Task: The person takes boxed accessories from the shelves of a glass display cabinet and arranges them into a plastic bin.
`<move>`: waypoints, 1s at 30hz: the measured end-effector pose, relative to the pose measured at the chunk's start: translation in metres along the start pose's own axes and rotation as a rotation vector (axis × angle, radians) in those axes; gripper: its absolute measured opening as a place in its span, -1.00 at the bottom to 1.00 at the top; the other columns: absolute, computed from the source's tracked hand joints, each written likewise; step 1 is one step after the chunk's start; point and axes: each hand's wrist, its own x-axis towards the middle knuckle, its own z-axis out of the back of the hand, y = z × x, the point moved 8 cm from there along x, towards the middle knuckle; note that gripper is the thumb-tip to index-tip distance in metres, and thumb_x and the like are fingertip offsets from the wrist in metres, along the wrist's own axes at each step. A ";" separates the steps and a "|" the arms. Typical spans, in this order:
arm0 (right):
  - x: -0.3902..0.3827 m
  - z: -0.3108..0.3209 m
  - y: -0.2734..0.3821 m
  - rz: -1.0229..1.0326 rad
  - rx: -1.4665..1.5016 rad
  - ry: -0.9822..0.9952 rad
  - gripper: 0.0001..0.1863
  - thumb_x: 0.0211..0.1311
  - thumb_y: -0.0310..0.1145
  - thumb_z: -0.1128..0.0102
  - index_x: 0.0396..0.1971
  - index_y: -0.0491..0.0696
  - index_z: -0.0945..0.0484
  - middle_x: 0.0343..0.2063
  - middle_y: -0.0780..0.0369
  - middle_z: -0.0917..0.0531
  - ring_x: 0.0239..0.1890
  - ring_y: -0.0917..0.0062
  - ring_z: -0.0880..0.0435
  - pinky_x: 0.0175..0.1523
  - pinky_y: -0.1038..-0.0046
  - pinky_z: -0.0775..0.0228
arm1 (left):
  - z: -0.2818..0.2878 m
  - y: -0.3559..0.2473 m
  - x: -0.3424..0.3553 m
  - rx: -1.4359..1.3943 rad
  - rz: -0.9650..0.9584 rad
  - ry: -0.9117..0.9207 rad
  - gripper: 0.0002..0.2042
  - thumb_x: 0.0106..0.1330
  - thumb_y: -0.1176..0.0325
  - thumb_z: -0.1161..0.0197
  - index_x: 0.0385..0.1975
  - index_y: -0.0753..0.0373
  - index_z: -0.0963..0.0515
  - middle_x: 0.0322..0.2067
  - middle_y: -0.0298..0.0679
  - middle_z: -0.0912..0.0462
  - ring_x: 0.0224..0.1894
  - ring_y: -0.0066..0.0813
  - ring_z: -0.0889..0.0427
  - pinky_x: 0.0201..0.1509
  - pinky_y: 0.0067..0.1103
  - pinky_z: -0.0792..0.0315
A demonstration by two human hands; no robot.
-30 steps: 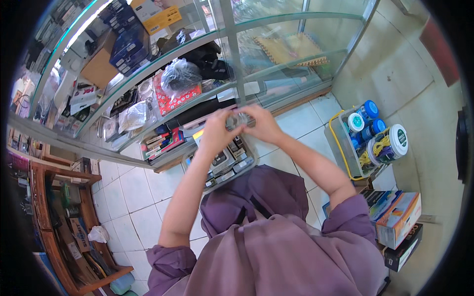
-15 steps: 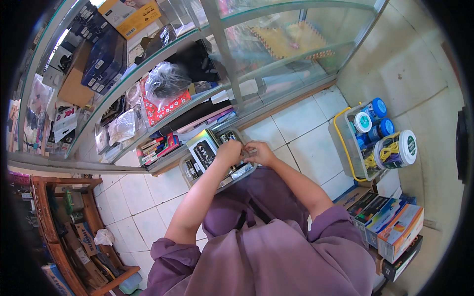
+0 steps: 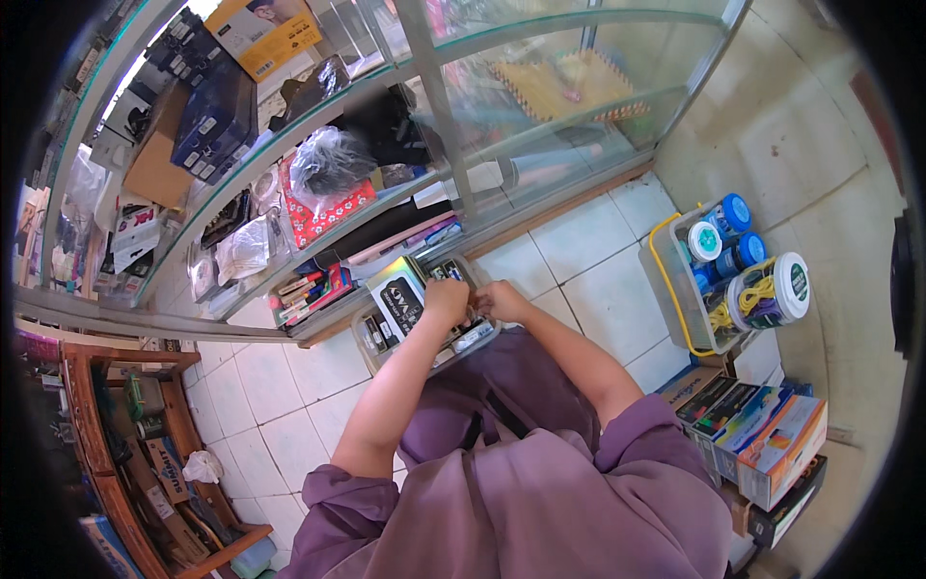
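A see-through plastic tub [image 3: 360,338] stands on the floor in front of me, against the glass cabinet. Inside it are a black-and-white box [image 3: 397,301], small dark packs [image 3: 376,334] and a pale blue-and-white packet [image 3: 473,336]. Over the tub's right half, my left hand [image 3: 447,302] is closed with its fingertips pinched. My right hand [image 3: 503,302] meets it from the right, its fingers also pinched together. Something small and brownish seems to be between the fingertips, too small to name. My left hand hides part of the tub's contents.
The glass cabinet [image 3: 449,145] rises just beyond the tub, its shelves full of packets and boxes. To the right stands a clear bin with a yellow handle [image 3: 666,289], holding blue-lidded jars [image 3: 743,253]. Stacked boxes [image 3: 772,444] sit below it. A wooden shelf [image 3: 82,415] is at left.
Both hands stay together over the tub with slight finger movement; the right hand's fingers have curled in a little more. The whole view has shifted slightly.
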 end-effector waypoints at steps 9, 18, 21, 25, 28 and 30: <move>-0.030 0.073 0.080 0.123 0.276 -0.637 -0.84 0.22 -0.57 -0.07 -0.25 -0.18 -0.61 -0.44 0.23 -0.68 -0.41 0.60 -0.66 -0.28 0.56 -0.51 | 0.094 0.027 -0.096 -0.635 -0.114 -0.608 -0.77 0.13 0.32 -0.33 -0.26 0.28 -0.62 -0.32 -0.07 -0.68 -0.18 -0.20 -0.65 0.00 -0.32 -0.41; -0.046 0.159 0.427 0.887 0.008 -0.700 -0.82 0.28 -0.52 -0.03 -0.15 -0.17 -0.52 -0.30 0.18 -0.61 -0.23 0.52 -0.60 -0.08 0.50 -0.40 | 0.317 0.048 -0.327 -0.573 -0.368 -1.512 -0.82 0.14 0.55 -0.24 -0.24 0.32 -0.58 -0.31 -0.15 -0.61 -0.23 -0.33 -0.61 -0.10 -0.51 -0.46; -0.029 0.185 0.522 1.113 -0.168 -0.782 -0.77 0.23 -0.55 -0.01 -0.12 -0.17 -0.48 -0.24 0.11 -0.57 -0.15 0.36 -0.60 -0.04 0.43 -0.40 | 0.392 0.064 -0.367 -0.407 -0.460 -1.812 -0.82 0.12 0.60 -0.19 -0.25 0.35 -0.55 -0.32 -0.13 -0.58 -0.25 -0.33 -0.62 -0.14 -0.52 -0.46; 0.028 0.226 0.620 1.242 -0.348 -0.875 -0.71 0.17 -0.55 0.04 -0.08 -0.25 -0.43 -0.22 -0.04 -0.54 -0.08 0.12 -0.54 0.02 0.22 -0.38 | 0.492 0.116 -0.346 -0.542 -0.387 -1.781 -0.78 0.18 0.43 -0.13 -0.22 0.36 -0.56 -0.23 -0.09 -0.63 -0.15 -0.26 -0.63 -0.03 -0.47 -0.46; 0.105 0.266 0.649 0.851 -0.312 -0.966 -0.57 0.06 -0.43 -0.10 -0.04 -0.28 -0.40 -0.09 -0.13 -0.51 0.02 0.03 -0.49 0.12 0.20 -0.34 | 0.545 0.187 -0.280 -0.910 -0.064 -1.514 -0.60 0.19 0.21 -0.11 -0.11 0.41 -0.55 -0.21 0.01 -0.65 -0.09 -0.19 -0.61 0.00 -0.43 -0.44; 0.153 0.289 0.653 0.599 -0.214 -0.927 -0.36 -0.01 -0.35 -0.17 0.09 -0.37 -0.30 0.05 -0.22 -0.44 0.13 -0.03 -0.43 0.21 0.22 -0.30 | 0.550 0.217 -0.222 -1.540 0.067 -1.102 -0.47 0.27 0.11 -0.06 0.15 0.34 -0.36 0.16 -0.01 -0.39 0.06 -0.17 -0.45 -0.02 -0.17 -0.41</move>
